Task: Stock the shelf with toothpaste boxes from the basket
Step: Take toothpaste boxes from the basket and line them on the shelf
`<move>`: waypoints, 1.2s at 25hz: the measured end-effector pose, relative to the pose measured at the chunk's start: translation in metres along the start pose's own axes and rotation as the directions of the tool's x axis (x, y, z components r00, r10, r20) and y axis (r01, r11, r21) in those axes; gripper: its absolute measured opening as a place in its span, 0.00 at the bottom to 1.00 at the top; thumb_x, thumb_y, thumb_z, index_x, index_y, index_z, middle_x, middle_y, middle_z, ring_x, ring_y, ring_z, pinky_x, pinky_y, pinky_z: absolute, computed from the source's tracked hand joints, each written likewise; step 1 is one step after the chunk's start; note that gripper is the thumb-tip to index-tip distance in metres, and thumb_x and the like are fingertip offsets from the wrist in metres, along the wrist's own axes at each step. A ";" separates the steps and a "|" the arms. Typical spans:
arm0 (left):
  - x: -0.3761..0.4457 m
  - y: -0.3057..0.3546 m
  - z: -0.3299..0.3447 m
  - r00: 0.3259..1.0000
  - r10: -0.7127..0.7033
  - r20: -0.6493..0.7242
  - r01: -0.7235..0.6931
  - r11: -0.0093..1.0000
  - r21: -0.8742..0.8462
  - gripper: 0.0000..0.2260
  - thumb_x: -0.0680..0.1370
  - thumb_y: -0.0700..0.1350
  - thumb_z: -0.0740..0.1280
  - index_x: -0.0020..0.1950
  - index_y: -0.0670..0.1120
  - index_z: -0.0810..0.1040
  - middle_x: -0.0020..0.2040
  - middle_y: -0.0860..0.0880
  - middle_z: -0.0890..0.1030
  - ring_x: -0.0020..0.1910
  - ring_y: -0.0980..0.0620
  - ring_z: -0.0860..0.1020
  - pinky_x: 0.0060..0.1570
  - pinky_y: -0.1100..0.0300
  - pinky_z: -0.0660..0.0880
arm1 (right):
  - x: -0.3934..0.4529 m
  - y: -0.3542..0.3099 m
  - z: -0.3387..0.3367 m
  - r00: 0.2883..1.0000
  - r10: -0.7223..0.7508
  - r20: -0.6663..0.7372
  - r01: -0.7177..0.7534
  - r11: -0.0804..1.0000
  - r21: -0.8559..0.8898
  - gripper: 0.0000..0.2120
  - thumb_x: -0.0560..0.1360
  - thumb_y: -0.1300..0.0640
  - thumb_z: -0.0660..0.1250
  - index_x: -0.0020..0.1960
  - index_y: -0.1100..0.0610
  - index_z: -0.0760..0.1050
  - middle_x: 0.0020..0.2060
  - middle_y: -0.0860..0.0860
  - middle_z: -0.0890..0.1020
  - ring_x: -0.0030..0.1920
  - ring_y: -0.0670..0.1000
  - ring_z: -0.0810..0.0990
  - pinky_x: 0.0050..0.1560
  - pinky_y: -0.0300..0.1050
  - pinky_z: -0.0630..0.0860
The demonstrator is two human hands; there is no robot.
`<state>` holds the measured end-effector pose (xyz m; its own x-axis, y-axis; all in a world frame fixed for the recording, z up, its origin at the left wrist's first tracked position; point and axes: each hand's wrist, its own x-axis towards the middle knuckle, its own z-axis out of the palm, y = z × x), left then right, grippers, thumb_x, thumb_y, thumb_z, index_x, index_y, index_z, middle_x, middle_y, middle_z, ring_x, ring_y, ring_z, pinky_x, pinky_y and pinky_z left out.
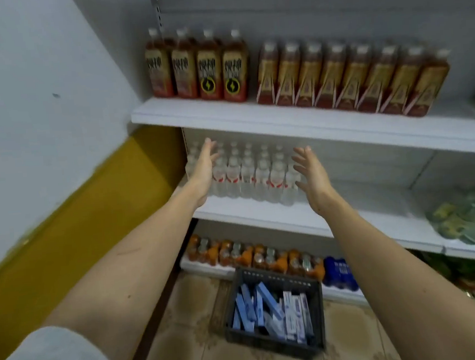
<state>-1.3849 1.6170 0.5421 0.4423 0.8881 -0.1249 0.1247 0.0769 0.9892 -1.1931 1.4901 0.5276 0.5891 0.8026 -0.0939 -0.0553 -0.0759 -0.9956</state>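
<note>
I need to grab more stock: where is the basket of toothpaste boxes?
In the head view, the dark basket sits on the tiled floor, low centre, directly before the bottom shelf's orange bottles, below both raised hands.

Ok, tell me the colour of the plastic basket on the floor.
Dark grey plastic basket; head view shows it.

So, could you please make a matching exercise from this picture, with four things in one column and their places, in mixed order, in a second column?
Things:
1. clear water bottles
2. toothpaste boxes
3. orange drink bottles
4. brown tea bottles

Places:
A. in the dark basket on the tiled floor
B. on the top shelf
C. on the middle shelf, between the left hand and the right hand
D. on the bottom shelf, behind the basket

Right pairs: 1-C, 2-A, 3-D, 4-B
</note>
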 end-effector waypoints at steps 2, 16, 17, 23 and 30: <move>-0.003 -0.034 0.011 0.997 -0.072 0.017 0.072 0.997 0.013 0.27 0.82 0.63 0.44 0.78 0.54 0.60 0.77 0.48 0.65 0.77 0.47 0.59 0.75 0.41 0.51 | -0.003 0.033 -0.004 0.996 0.093 -0.002 -0.093 0.996 0.014 0.26 0.83 0.40 0.48 0.76 0.51 0.64 0.74 0.51 0.67 0.74 0.54 0.65 0.72 0.59 0.62; 0.033 -0.244 0.122 0.832 -0.553 0.041 0.547 0.830 0.109 0.26 0.84 0.60 0.45 0.77 0.49 0.63 0.71 0.47 0.71 0.68 0.50 0.69 0.60 0.57 0.62 | 0.008 0.270 -0.060 0.749 0.659 0.077 -0.634 0.745 -0.207 0.25 0.83 0.44 0.55 0.76 0.53 0.62 0.75 0.52 0.65 0.73 0.55 0.66 0.72 0.53 0.63; 0.038 -0.259 0.125 0.809 -0.587 0.035 0.580 0.807 0.109 0.26 0.83 0.61 0.46 0.76 0.49 0.64 0.70 0.48 0.72 0.66 0.51 0.70 0.62 0.55 0.63 | 0.013 0.282 -0.064 0.733 0.678 0.058 -0.649 0.722 -0.240 0.23 0.83 0.45 0.56 0.75 0.53 0.64 0.73 0.52 0.67 0.70 0.55 0.68 0.70 0.52 0.65; 0.070 -0.379 0.135 0.678 -0.734 -0.039 0.734 0.673 0.089 0.09 0.84 0.54 0.53 0.53 0.54 0.70 0.48 0.55 0.73 0.45 0.59 0.71 0.49 0.62 0.66 | 0.040 0.387 -0.075 0.569 0.822 -0.025 -0.787 0.535 -0.307 0.23 0.82 0.49 0.60 0.74 0.57 0.66 0.69 0.60 0.72 0.64 0.59 0.74 0.62 0.54 0.71; 0.093 -0.624 0.149 0.531 -0.847 -0.036 0.830 0.510 0.225 0.16 0.83 0.44 0.57 0.66 0.35 0.71 0.61 0.35 0.74 0.61 0.39 0.74 0.42 0.57 0.65 | 0.055 0.622 -0.057 0.464 0.879 -0.112 -0.836 0.393 -0.383 0.19 0.79 0.55 0.65 0.68 0.59 0.70 0.56 0.57 0.79 0.48 0.55 0.80 0.45 0.43 0.74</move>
<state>-1.2896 1.5845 -0.0980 0.0972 0.4223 -0.9012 0.6309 0.6742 0.3839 -1.1490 1.4532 -0.0967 0.3149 0.2399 -0.9183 -0.2055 -0.9274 -0.3127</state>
